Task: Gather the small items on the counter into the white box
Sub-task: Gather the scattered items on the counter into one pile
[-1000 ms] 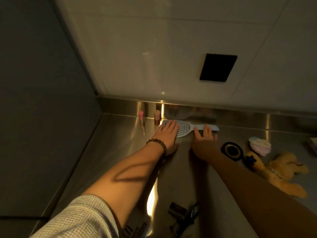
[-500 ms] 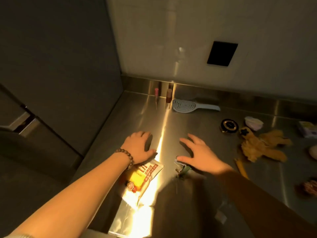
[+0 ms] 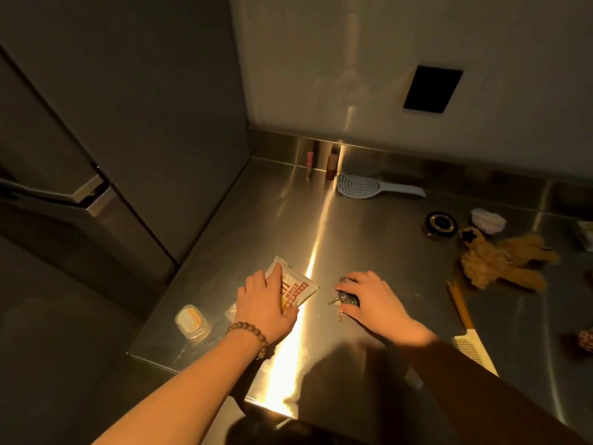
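One head cam, looks fwd and steeply down over the steel counter (image 3: pixel 369 252), close above; dim, approx.

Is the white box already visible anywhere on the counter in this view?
No, the counter shows only loose items such as the hairbrush and plush toy.
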A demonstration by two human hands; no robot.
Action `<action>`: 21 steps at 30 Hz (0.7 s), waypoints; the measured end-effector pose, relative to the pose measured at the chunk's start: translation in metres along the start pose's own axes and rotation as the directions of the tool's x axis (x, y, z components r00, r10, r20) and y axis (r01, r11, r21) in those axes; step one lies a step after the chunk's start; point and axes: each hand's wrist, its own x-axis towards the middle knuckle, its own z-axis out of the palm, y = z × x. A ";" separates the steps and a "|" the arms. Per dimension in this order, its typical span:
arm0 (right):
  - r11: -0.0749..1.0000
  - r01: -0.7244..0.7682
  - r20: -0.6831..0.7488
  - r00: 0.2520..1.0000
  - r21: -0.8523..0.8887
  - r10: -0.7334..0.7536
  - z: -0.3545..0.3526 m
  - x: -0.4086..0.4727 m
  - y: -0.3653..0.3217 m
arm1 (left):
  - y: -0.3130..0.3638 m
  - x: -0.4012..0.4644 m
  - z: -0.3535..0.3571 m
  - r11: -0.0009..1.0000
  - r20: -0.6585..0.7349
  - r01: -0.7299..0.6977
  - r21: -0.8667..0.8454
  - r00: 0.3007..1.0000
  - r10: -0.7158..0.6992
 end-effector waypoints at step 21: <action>0.903 -0.073 -0.297 0.930 0.422 0.215 -0.094 0.160 0.036 | 0.064 0.217 -0.027 0.979 -0.011 0.108 -0.173 0.994 -0.112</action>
